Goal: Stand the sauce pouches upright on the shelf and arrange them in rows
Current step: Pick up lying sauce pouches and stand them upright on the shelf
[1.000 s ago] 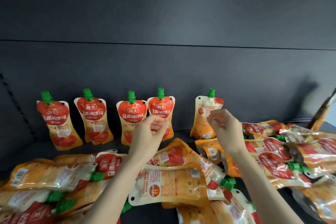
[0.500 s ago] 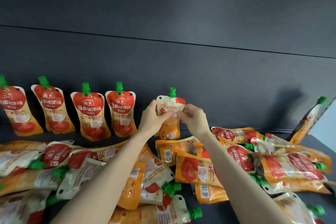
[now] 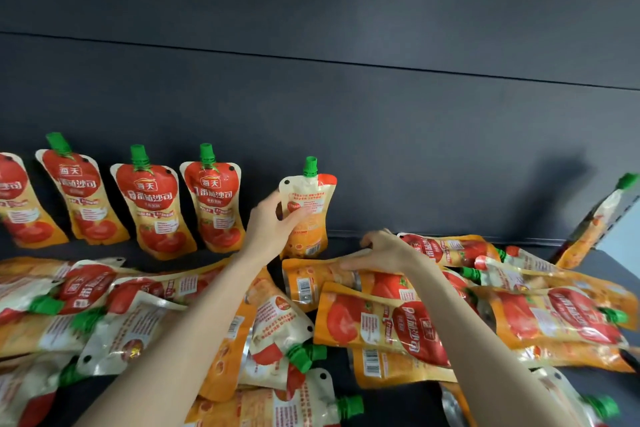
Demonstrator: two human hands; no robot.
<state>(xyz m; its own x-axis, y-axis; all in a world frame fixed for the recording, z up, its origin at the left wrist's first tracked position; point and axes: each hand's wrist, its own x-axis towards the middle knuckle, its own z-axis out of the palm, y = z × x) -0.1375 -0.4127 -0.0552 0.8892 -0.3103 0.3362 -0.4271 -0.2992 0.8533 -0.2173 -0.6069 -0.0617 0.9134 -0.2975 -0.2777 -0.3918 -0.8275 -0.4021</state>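
The dark shelf [image 3: 620, 267] is carrying most of the stock flat: a heap of sauce pouches [image 3: 381, 322] is sprawling across the lower half of the frame, overlapping at all angles. At middle left, a standing row [image 3: 152, 204] is leaning back against the rear panel [image 3: 381, 135], labels forward. The person seems to be extending that row. The left hand [image 3: 268, 225] is gripping the next upright pouch [image 3: 311, 191] at centre frame, thumb and fingers curling round its left side. It is showing its printed back rather than its label, so the next move is probably calling for a half turn and closing the gap to the row. The right hand [image 3: 384, 253] is lying on a flat pouch [image 3: 308, 281] just below, fingers stretching along its upper edge. Blur is hiding whether the thumb is pinching underneath. The row's leftmost pouch is being cut by the frame edge, and a tilted pouch [image 3: 595, 222] at far right is partly hidden.
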